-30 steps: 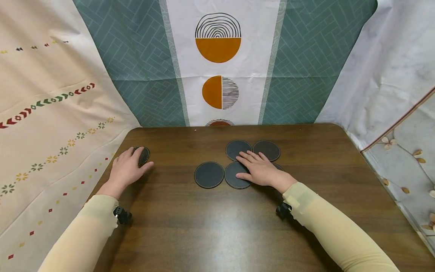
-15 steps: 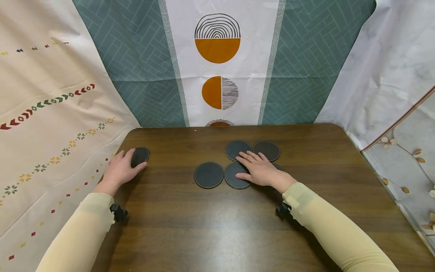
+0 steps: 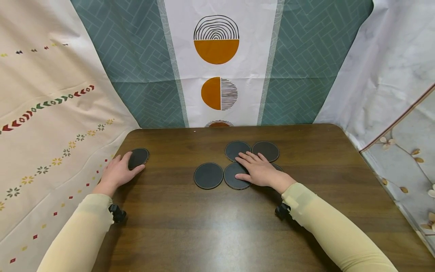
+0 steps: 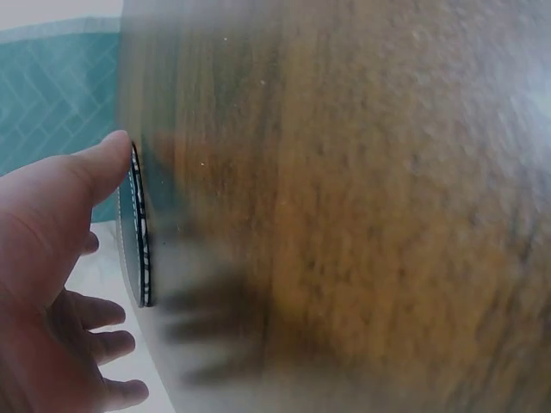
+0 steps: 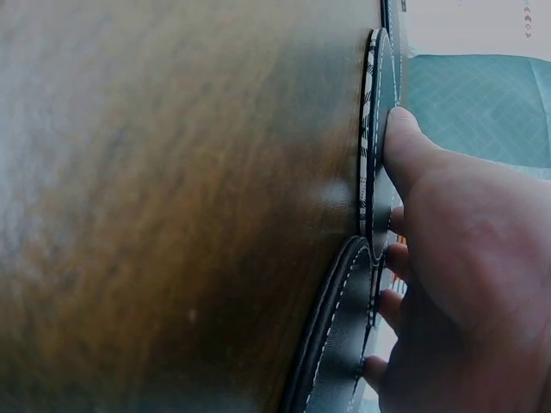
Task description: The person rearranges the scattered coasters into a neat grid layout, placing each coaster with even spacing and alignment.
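Note:
A round black coaster [image 3: 138,158] with a stitched rim lies at the table's far left. My left hand [image 3: 117,173] is at its left side, thumb [image 4: 110,159] right at the rim and the other fingers spread apart. Further right, several similar coasters lie in two rows. My right hand [image 3: 259,170] rests with straight, spread fingers over this group. It covers part of the near middle coaster [image 3: 233,176] and most of the near right one [image 3: 277,167]. The near left coaster [image 3: 209,176] and the far right one [image 3: 266,150] show fully or nearly so; fingertips overlap the far left one [image 3: 236,148].
The brown wooden table [image 3: 190,226] has rounded far corners. A teal and white patterned cloth [image 3: 142,56] hangs behind its far edge. A cream cloth [image 3: 51,113] borders the left side, and a white marbled cloth [image 3: 394,75] the right.
My left hand has slid left, uncovering more of the left coaster, which stays in place. The right hand and the group of coasters have not moved.

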Demonstrator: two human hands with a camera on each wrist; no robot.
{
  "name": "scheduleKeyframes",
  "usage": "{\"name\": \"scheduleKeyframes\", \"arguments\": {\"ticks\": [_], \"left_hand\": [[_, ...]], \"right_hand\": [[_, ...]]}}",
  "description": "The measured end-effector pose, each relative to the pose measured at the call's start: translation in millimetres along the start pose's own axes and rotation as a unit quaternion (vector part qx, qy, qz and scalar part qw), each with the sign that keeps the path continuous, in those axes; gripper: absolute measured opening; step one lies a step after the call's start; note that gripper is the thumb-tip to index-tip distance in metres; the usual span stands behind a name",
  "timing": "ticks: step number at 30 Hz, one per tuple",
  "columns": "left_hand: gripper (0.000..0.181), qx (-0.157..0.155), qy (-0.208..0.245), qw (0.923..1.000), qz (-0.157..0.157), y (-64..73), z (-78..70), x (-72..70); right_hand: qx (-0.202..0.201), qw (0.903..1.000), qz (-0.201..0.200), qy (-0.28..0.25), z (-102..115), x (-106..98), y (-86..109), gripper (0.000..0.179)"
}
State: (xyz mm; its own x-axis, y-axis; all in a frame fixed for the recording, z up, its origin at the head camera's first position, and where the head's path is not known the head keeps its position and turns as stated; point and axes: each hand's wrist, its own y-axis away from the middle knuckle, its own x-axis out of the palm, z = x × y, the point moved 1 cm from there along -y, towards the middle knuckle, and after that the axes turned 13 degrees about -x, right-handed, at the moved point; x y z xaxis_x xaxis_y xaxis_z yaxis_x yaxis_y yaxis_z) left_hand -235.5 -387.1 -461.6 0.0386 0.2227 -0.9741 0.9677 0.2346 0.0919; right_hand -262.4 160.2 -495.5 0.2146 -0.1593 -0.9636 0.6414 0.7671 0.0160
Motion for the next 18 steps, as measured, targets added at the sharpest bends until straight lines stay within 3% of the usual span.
{"name": "scheduleKeyframes", "arguments": {"ticks": [10,18], "left_hand": [[0.105,-0.006,-0.001,1.0,0.005,-6.5,7.2,5.6],[0.102,-0.007,0.002,1.0,0.002,-3.7,5.0,5.4]], "right_hand": [[0.002,1.0,0.002,-0.003,0.7,-0.8,0.2,0.085],[0.003,1.0,0.002,-0.008,2.4,-2.5,0.9,0.083]]}}
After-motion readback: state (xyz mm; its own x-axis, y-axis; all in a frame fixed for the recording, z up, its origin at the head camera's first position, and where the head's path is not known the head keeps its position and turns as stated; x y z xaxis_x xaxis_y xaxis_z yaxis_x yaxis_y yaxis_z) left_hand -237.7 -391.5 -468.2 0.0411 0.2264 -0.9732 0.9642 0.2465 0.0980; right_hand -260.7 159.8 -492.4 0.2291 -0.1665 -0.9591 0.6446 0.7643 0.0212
